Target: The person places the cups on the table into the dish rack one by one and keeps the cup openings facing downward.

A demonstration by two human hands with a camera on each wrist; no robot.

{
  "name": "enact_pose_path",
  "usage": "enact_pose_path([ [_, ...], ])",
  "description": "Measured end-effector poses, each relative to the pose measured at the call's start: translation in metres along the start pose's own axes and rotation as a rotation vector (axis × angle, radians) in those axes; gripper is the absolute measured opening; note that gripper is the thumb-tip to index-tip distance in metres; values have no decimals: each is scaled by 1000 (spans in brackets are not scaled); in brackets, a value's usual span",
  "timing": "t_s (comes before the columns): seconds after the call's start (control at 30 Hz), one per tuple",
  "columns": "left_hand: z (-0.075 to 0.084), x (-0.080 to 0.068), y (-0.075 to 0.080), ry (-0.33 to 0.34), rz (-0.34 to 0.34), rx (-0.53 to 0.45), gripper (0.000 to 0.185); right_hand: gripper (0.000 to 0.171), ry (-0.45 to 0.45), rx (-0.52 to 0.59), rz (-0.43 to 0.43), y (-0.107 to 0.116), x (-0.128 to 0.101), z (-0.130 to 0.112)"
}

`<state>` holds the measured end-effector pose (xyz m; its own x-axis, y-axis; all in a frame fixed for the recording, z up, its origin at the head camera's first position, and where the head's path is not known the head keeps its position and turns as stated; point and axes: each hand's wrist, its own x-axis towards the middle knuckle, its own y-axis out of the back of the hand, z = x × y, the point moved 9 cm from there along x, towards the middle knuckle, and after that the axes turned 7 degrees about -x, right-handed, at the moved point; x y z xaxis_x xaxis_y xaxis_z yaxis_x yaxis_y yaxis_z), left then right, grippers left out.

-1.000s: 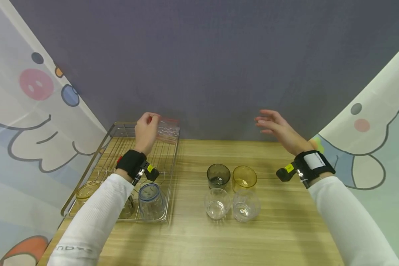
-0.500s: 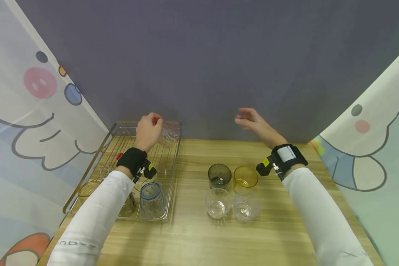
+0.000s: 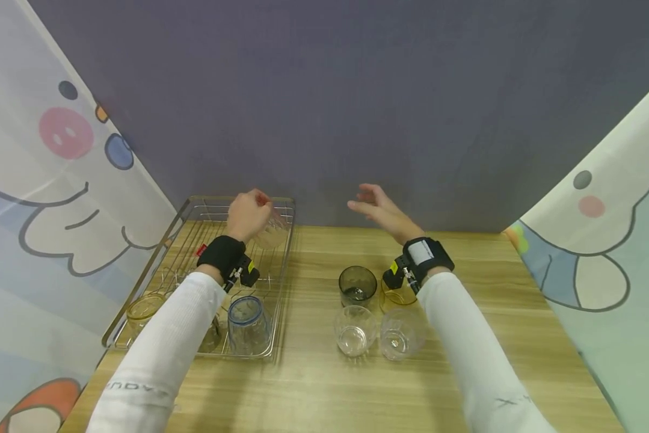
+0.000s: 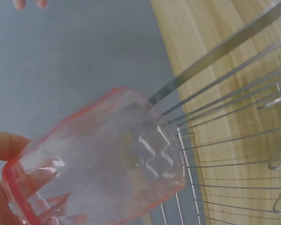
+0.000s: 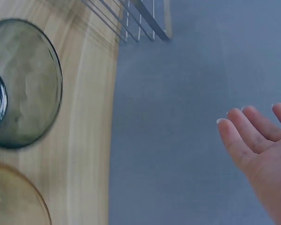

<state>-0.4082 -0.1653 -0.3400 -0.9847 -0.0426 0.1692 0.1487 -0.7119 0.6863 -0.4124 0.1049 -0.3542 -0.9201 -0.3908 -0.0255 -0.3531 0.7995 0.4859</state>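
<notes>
My left hand [image 3: 250,214] grips a clear drinking glass [image 4: 112,150] with a pinkish-red tint along its rim. The glass is tilted above the far right part of a wire dish rack [image 3: 282,288]; its faint outline shows beside my fingers in the head view. In the left wrist view my fingers [image 4: 4,146] lie against its rim end. My right hand [image 3: 385,213] is raised near the dark back wall, holding nothing, its fingers loosely bent. Below it on the table stand a smoky grey glass [image 3: 358,285] and an amber glass [image 3: 391,302], the latter partly covered by the wrist camera.
Two clear glasses [image 3: 353,331] stand in front of the grey and amber ones. Along the rack's near edge sit a blue-rimmed glass [image 3: 248,331], a yellow glass [image 3: 142,310] and a dark glass [image 3: 212,337] half behind my sleeve. A grey wall [image 3: 324,120] rises behind the table.
My right hand has moved left, from beyond the amber glass toward the rack. The left hand has turned and shifted slightly right, and the glass in it has changed tilt.
</notes>
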Motion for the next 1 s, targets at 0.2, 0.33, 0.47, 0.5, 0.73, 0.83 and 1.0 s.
enact_pose_path([
  [0.2, -1, 1, -13, -23, -45, 106, 32, 77, -9, 41, -7, -23, 5, 1],
  [0.33, -3, -2, -21, -34, -78, 183, 28, 74, -54, 32, -29, -42, 10, 9],
  [0.47, -8, -5, -31, -23, -127, 248, 28, 71, -104, 15, -78, -60, 11, 16],
  [0.5, -9, -6, -34, -10, -142, 258, 28, 70, -107, 11, -91, -65, 11, 17],
  [0.73, -16, -7, -40, 56, -183, 265, 32, 68, -115, -40, -157, -89, 9, 21],
  [0.83, -17, -7, -41, 66, -185, 266, 32, 67, -112, -46, -161, -96, 10, 21],
  [1.0, -19, -5, -43, 42, -184, 305, 30, 65, -113, -22, -176, -108, 13, 21],
])
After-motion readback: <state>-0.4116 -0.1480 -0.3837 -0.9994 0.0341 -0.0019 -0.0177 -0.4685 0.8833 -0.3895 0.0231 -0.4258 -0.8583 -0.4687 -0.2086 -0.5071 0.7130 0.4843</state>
